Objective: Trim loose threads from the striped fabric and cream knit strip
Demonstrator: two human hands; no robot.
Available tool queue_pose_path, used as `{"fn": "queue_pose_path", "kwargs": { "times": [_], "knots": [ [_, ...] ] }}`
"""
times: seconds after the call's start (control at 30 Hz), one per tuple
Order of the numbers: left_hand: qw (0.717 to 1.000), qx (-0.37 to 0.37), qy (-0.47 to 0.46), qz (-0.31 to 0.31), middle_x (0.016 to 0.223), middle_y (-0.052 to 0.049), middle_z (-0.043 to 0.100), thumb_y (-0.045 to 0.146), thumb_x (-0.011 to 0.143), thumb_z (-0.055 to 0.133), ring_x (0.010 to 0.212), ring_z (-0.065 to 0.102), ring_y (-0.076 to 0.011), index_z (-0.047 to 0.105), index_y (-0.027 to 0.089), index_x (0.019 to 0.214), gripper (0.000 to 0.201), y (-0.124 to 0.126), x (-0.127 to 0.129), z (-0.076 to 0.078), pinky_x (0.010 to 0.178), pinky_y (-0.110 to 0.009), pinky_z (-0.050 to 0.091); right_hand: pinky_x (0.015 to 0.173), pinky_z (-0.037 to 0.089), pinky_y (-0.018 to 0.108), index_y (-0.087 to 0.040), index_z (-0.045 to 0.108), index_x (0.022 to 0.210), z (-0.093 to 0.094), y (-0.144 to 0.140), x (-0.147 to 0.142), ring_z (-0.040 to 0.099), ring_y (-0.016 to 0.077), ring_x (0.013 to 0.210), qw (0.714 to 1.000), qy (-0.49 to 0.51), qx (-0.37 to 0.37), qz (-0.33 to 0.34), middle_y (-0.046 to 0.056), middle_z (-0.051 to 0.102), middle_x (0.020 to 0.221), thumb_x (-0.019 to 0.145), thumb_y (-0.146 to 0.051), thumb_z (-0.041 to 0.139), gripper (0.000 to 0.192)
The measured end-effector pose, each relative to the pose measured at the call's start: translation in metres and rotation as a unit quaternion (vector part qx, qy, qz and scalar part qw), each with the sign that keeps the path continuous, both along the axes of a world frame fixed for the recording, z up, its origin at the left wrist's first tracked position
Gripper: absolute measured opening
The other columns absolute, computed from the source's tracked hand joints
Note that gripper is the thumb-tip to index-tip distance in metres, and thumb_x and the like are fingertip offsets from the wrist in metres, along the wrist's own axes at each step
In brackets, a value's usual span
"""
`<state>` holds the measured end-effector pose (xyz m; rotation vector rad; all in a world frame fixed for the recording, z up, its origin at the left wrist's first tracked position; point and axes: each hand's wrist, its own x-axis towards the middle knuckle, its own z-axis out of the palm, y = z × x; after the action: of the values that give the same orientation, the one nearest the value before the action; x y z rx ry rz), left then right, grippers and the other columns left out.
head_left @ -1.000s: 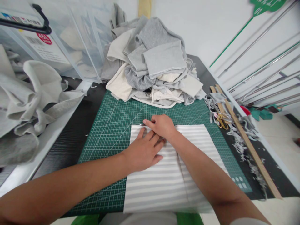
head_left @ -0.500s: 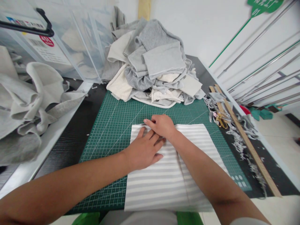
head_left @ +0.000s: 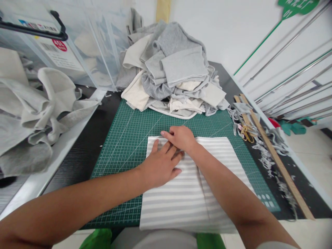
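Observation:
A grey-and-white striped fabric (head_left: 171, 200) lies flat on the green cutting mat (head_left: 124, 138), with a lengthwise crease or fold to the right of its middle. My left hand (head_left: 162, 166) rests palm down on its upper left part, fingers spread. My right hand (head_left: 180, 138) is closed at the fabric's far edge, its fingers curled under and the thumb side pointing left. It seems to pinch that edge, though the fingertips are mostly hidden. The left fingertips reach just under the right hand.
Behind the fabric rises a heap of grey and cream cloth pieces (head_left: 184, 65). On the right lie wooden strips (head_left: 280, 159), gold-handled scissors (head_left: 246, 134) and thread scraps (head_left: 264, 159). A clear plastic bin (head_left: 98, 45) and more grey cloth (head_left: 52, 100) are at the left.
The view has shifted slightly, so everything sits a little further right. Both hands keep nearly the same place on the striped fabric.

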<state>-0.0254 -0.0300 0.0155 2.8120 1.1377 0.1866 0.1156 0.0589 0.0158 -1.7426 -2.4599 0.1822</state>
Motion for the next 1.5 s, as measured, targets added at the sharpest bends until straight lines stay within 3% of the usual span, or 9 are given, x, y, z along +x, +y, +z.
{"fn": "queue_pose_path", "kwargs": {
  "times": [0.83, 1.07, 1.5],
  "knots": [
    [1.0, -0.021, 0.01, -0.007, 0.146, -0.011, 0.039, 0.053, 0.094, 0.04, 0.136, 0.026, -0.0352, 0.042, 0.025, 0.14, 0.054, 0.001, 0.001, 0.002, 0.107, -0.066, 0.023, 0.053, 0.023, 0.028, -0.021, 0.064, 0.067, 0.004, 0.002, -0.009, 0.053, 0.0146, 0.06, 1.0, -0.021, -0.02, 0.011, 0.004, 0.065, 0.066, 0.09, -0.067, 0.034, 0.06],
    [0.999, -0.021, 0.018, 0.032, 0.149, -0.01, 0.037, 0.057, 0.093, 0.038, 0.137, 0.025, -0.0373, 0.04, 0.026, 0.141, 0.057, -0.001, -0.001, 0.002, 0.101, -0.075, 0.021, 0.053, 0.025, 0.028, -0.022, 0.066, 0.07, 0.002, 0.006, -0.01, 0.054, 0.0157, 0.061, 0.999, -0.031, -0.034, -0.003, 0.003, 0.066, 0.065, 0.086, -0.069, 0.041, 0.056],
    [0.999, -0.012, 0.03, 0.03, 0.149, -0.011, 0.037, 0.056, 0.093, 0.037, 0.138, 0.023, -0.0383, 0.041, 0.025, 0.142, 0.058, -0.001, 0.001, 0.002, 0.103, -0.073, 0.02, 0.055, 0.029, 0.028, -0.021, 0.067, 0.069, 0.003, 0.002, -0.012, 0.056, 0.0169, 0.065, 0.999, -0.021, -0.033, -0.014, 0.005, 0.066, 0.067, 0.087, -0.071, 0.033, 0.063]
  ]
}}
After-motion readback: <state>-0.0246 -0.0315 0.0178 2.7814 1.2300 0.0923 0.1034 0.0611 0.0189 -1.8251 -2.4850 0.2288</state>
